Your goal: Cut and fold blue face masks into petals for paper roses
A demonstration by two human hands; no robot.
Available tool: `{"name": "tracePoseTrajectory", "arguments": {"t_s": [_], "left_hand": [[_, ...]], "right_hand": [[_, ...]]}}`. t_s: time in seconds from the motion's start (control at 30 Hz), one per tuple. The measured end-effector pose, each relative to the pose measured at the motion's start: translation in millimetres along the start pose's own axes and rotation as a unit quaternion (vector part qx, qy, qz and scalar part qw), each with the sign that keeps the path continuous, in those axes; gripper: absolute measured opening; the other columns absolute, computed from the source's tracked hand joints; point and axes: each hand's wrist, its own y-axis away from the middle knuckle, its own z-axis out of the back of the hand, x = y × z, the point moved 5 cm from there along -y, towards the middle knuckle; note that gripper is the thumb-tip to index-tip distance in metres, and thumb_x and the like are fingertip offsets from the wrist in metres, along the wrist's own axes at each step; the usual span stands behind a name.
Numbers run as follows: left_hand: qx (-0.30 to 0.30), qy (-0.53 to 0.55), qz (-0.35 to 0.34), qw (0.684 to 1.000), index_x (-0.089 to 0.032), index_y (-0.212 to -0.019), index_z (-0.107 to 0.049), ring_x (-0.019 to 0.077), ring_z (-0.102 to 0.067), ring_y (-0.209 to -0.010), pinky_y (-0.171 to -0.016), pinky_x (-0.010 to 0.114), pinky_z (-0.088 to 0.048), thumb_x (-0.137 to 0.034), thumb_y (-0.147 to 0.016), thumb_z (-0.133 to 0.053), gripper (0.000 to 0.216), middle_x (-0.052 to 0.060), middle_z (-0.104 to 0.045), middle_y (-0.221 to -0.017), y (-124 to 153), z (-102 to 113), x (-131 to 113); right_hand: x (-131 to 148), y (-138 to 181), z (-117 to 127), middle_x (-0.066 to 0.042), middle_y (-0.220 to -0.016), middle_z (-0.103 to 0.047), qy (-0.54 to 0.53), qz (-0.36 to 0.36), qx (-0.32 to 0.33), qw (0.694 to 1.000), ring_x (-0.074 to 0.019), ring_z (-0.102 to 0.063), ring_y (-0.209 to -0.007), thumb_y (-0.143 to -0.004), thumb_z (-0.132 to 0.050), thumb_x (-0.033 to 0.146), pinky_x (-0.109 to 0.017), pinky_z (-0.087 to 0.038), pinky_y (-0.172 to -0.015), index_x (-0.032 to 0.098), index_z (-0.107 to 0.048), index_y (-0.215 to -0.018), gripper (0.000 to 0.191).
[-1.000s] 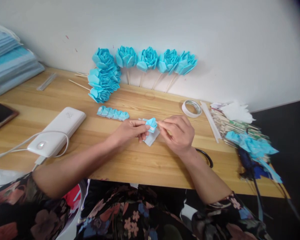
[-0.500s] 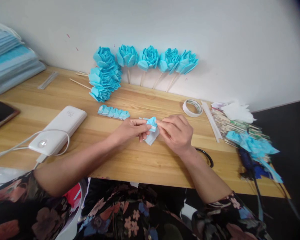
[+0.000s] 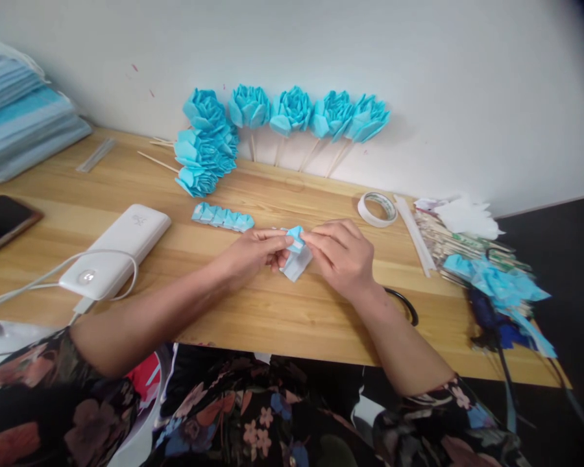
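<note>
My left hand and my right hand meet over the middle of the wooden table. Both pinch a small folded blue paper piece, fingers closed on it from either side. A pale strip of the same piece hangs below the fingertips. Just behind my left hand lies a strip of folded blue petals. Finished blue paper flowers on wooden sticks lean against the wall, and more flowers lie heaped at their left.
A white power bank with a cable lies at left, a phone further left, stacked blue sheets in the corner. A tape roll, white strips, sticks, blue scraps and scissors handles sit at right.
My fingers have drawn closer together on the blue paper piece, covering more of it. The view has shifted slightly; nothing else on the table has moved.
</note>
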Motion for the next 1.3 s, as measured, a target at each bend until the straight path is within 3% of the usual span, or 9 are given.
{"name": "tracePoseTrajectory", "arguments": {"t_s": [0.13,0.23,0.37,0.47,0.53,0.7,0.9,1.2,1.3], "left_hand": [[-0.010,0.013,0.009,1.000,-0.014,-0.070,-0.064,0.0082,-0.053,-0.055,-0.052,0.022,-0.038,-0.034,-0.082,-0.071,0.024,0.000,-0.060,-0.062,-3,4,2],[-0.012,0.002,0.007,1.000,-0.014,-0.070,-0.063,0.0082,-0.053,-0.054,-0.052,0.023,-0.037,-0.035,-0.083,-0.071,0.026,0.001,-0.060,-0.062,-3,5,2],[-0.002,-0.031,-0.011,0.999,-0.014,-0.071,-0.064,0.0078,-0.053,-0.056,-0.053,0.023,-0.038,-0.038,-0.083,-0.072,0.027,0.000,-0.060,-0.064,-2,3,0],[-0.005,-0.072,-0.028,0.997,-0.015,-0.074,-0.065,0.0073,-0.054,-0.057,-0.054,0.022,-0.038,-0.039,-0.084,-0.071,0.027,0.000,-0.062,-0.067,-1,4,-2],[-0.009,-0.096,-0.037,0.995,-0.015,-0.075,-0.065,0.0071,-0.055,-0.058,-0.055,0.021,-0.040,-0.039,-0.085,-0.070,0.026,0.000,-0.063,-0.068,-1,5,-2],[0.006,-0.125,-0.057,0.990,-0.015,-0.084,-0.065,0.0070,-0.055,-0.058,-0.056,0.021,-0.043,-0.038,-0.084,-0.071,0.024,0.000,-0.065,-0.072,-2,4,-3],[0.009,-0.173,-0.074,0.982,-0.016,-0.082,-0.062,0.0077,-0.053,-0.055,-0.051,0.020,-0.041,-0.039,-0.081,-0.072,0.025,-0.002,-0.059,-0.064,-3,-1,-5],[-0.008,-0.204,-0.088,0.975,-0.017,-0.076,-0.058,0.0066,-0.047,-0.051,-0.050,0.020,-0.036,-0.034,-0.081,-0.070,0.021,-0.004,-0.055,-0.059,-4,1,-9],[-0.006,-0.209,-0.090,0.974,-0.017,-0.074,-0.058,0.0067,-0.047,-0.052,-0.050,0.020,-0.037,-0.034,-0.080,-0.069,0.021,-0.003,-0.055,-0.059,-3,0,-10]], "right_hand": [[-1,-1,0,-0.007,-0.103,-0.071,-0.050,-0.014,0.031,0.998,-0.0228,-0.062,-0.091,-0.090,-0.057,0.011,-0.042,-0.054,-0.080,0.025,-0.071,-0.113,0.030],[-10,2,1,-0.007,-0.112,-0.068,-0.138,-0.113,0.028,0.984,-0.0234,-0.063,-0.101,-0.095,-0.052,0.017,-0.046,-0.053,-0.088,0.030,-0.071,-0.118,0.033],[-28,13,-10,-0.006,-0.115,-0.069,-0.321,-0.309,0.033,0.895,-0.0212,-0.065,-0.104,-0.101,-0.049,0.031,-0.044,-0.055,-0.091,0.033,-0.059,-0.136,0.036],[-29,19,-21,-0.004,-0.103,-0.071,-0.411,-0.370,0.064,0.831,-0.0196,-0.067,-0.094,-0.101,-0.052,0.041,-0.042,-0.056,-0.090,0.031,-0.057,-0.136,0.037],[-26,19,-25,-0.003,-0.099,-0.070,-0.434,-0.376,0.080,0.815,-0.0190,-0.066,-0.092,-0.099,-0.055,0.043,-0.041,-0.056,-0.088,0.029,-0.058,-0.135,0.038],[-20,16,-29,-0.001,-0.092,-0.066,-0.416,-0.350,0.102,0.833,-0.0155,-0.064,-0.083,-0.091,-0.066,0.035,-0.034,-0.056,-0.077,0.027,-0.057,-0.135,0.046],[-17,15,-31,0.001,-0.085,-0.064,-0.392,-0.343,0.106,0.847,-0.0125,-0.060,-0.073,-0.086,-0.064,0.023,-0.030,-0.053,-0.070,0.024,-0.059,-0.133,0.047],[-25,18,-27,0.000,-0.082,-0.067,-0.392,-0.384,0.078,0.832,-0.0136,-0.061,-0.074,-0.096,-0.056,0.035,-0.031,-0.053,-0.071,0.023,-0.066,-0.127,0.035],[-24,18,-29,0.000,-0.085,-0.068,-0.411,-0.381,0.072,0.825,-0.0138,-0.062,-0.076,-0.092,-0.062,0.038,-0.031,-0.054,-0.072,0.024,-0.065,-0.127,0.038]]}}
